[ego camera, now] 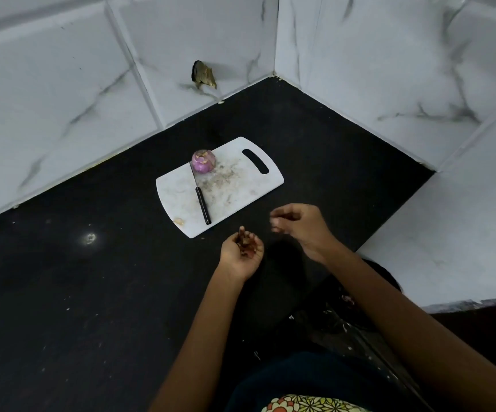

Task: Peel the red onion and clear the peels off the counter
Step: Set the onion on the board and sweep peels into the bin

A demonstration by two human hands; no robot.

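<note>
Below the frame's center, the left hand (242, 251) cups brown peels (243, 242), fingers curled around them. The right hand (298, 226), just right of it, hangs loosely curled and holds nothing. Above both, the peeled onion (203, 161) sits on the cutting board (178, 191); 1 scrap (179, 221) lies at the board's lower left, nearer the left hand.

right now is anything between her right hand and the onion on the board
Nothing tall blocks it. The right hand hovers off the cutting board's near edge, the onion stands at its far edge. Only the knife lies flat on the board, left of that line.
</note>
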